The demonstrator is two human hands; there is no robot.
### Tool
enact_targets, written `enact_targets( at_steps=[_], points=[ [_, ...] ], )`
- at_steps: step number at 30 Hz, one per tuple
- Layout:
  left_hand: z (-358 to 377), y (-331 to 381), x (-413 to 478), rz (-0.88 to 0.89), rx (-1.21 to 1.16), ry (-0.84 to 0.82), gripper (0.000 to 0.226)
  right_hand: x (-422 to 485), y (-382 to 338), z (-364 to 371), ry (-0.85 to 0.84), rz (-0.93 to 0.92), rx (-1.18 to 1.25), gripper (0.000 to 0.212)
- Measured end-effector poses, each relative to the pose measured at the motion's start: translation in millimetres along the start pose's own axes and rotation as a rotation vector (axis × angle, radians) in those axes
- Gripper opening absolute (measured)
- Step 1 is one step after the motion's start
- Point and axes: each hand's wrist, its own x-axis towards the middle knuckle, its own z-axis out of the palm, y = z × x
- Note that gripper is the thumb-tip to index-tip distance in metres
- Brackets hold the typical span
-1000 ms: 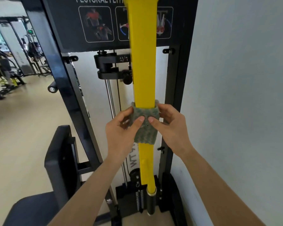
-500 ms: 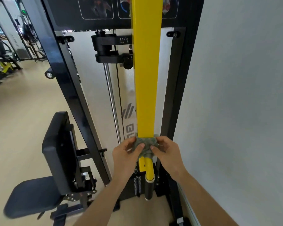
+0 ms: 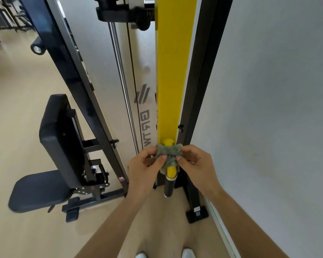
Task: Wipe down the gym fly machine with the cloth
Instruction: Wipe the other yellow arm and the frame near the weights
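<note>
- The person is standing at the foot of the yellow arm [image 3: 172,71], with shoes [image 3: 188,253] just showing below it.
- The left hand [image 3: 145,168] and right hand [image 3: 196,164] are meeting at the arm's lower end, one on each side and about equally near it.
- Both hands are pinching the cloth [image 3: 169,153] with curled fingers and thumbs. The cloth is wrapping the round yellow stub just under the flat arm.
- The black handle [image 3: 168,187] is hanging straight below the cloth, in line with the arm.
- The arm's long axis is running upright. The next stroke is probably heading down that axis onto the handle.
- The pad [image 3: 58,131] and seat [image 3: 37,190] are sitting well apart to the arm's left.
- The black upright [image 3: 203,71] is standing just beside the arm on its right, with the wall [image 3: 268,90] beyond.
</note>
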Motion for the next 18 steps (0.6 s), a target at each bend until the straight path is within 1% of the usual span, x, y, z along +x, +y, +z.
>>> enact_targets(
  at_steps=[4,7,10,13,16,18],
  points=[
    [-4,-2,-10,-0.024,-0.012,-0.094,0.027,-12,-1,-4,-0.049,-0.012,-0.01,0.02],
    [-7,-5,-12,-0.013,0.007,-0.137,0.034,-21,-1,-2,-0.055,-0.025,-0.031,0.026],
    [-11,-10,-11,-0.004,0.036,-0.197,0.037,-28,0,2,-0.001,-0.076,-0.154,0.026],
    [-14,-13,-10,0.011,0.066,-0.246,0.035,-35,0,8,0.069,-0.14,-0.244,0.022],
    [-17,-15,-5,0.045,0.096,-0.258,0.026,-40,-4,18,0.165,-0.236,-0.366,0.014],
    [-24,-18,-2,0.038,0.091,-0.255,0.02,-40,-7,23,0.198,-0.3,-0.421,0.013]
  ],
)
